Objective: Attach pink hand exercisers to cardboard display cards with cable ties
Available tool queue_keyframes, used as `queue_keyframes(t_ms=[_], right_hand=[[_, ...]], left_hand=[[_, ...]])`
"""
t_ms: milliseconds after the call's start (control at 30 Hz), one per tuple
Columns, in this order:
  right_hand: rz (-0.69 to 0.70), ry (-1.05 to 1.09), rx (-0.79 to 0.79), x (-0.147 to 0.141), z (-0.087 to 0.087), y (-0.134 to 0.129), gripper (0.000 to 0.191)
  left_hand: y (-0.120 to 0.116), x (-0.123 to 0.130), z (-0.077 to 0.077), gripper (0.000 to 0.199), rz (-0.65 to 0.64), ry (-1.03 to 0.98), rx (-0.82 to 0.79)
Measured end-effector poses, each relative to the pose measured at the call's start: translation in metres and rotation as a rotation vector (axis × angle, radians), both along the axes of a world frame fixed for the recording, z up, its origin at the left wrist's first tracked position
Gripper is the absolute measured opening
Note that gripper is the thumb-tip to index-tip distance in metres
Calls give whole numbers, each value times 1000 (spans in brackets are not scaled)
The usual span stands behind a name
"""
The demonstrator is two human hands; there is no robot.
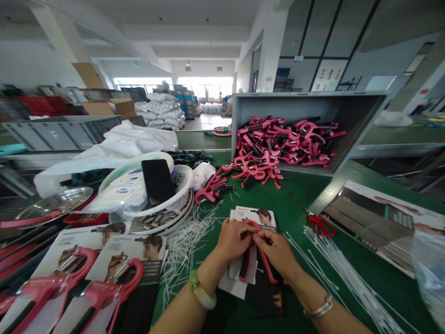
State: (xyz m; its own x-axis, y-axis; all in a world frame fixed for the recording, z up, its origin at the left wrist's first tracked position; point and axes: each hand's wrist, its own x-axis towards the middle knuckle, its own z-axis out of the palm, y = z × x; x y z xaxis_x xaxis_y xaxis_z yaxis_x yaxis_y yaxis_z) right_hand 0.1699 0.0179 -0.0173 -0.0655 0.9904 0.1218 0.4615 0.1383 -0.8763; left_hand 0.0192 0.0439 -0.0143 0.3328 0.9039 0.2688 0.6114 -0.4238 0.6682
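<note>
Two bare hands close together over a green table (306,195), the left hand (231,240) and the right hand (273,250) both clamped on the pink top of a pink and black hand grip (252,264). The hand grip low in the middle of the view, right between the wrists, over a small stack of printed cards (255,218) with a picture of a person's arm and head. A green stone bangle (202,290) on the left wrist, a silver bangle (318,308) on the right wrist. Thin white plastic ties (184,246) in a messy heap just left of the hands, and more in long lines (347,273) to the right. Red scissors (320,225) near the right hand, beside a big printed sheet (382,227). Farther up, a tilted gray bin (309,104) full of more pink and black grips (278,144), with some spilled (215,185) out on the table. To the left, a round white tub (139,181) with a black phone (158,182) on it, a white dish of small metal bits (151,222), and finished grips on cards (100,273).
</note>
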Motion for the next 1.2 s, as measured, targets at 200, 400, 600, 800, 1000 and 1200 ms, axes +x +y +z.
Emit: queue_keyframes(t_ms=[200,400,600,800,1000,1200], right_hand=[[22,27,18,0,-3,0,31],[-3,33,30,0,-3,-1,31],[-6,83,-30,2,0,0,28],[48,179,-164,1,6,7,20],[38,115,-121,2,4,6,20],[-96,95,210,3,-13,-2,12]], left_hand=[[9,-9,-1,19,-130,-121,34],[19,-1,10,15,-162,3,-66],[13,3,6,21,-89,-34,11],[3,-7,11,36,-244,-143,-41],[0,-10,12,15,-247,-218,-69],[2,2,5,11,-138,-244,203]])
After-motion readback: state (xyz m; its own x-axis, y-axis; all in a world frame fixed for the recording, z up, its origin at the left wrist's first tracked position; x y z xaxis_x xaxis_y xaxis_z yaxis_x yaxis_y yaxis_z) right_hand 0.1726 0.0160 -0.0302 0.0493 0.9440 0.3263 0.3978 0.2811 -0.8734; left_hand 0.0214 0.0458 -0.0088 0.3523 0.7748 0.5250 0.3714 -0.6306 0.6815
